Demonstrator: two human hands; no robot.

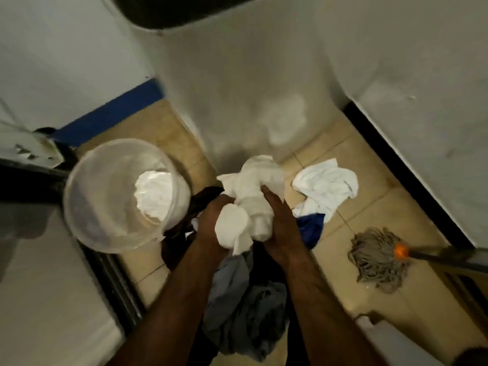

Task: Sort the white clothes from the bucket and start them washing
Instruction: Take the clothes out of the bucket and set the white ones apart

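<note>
A bundle of white clothes (250,196) is held above the floor between both hands. My left hand (211,223) grips its lower left side and my right hand (280,220) clasps its right side. A clear plastic bucket (87,196) stands to the left with one white cloth (154,194) inside it. Another white cloth (327,187) lies on the tiled floor to the right. The washing machine's white front (237,88) rises just behind the bundle.
Grey clothes (245,307), a blue garment (311,225) and dark clothes (203,199) lie on the floor below my arms. A mop head (375,257) with an orange collar rests at the right. White walls close in on both sides.
</note>
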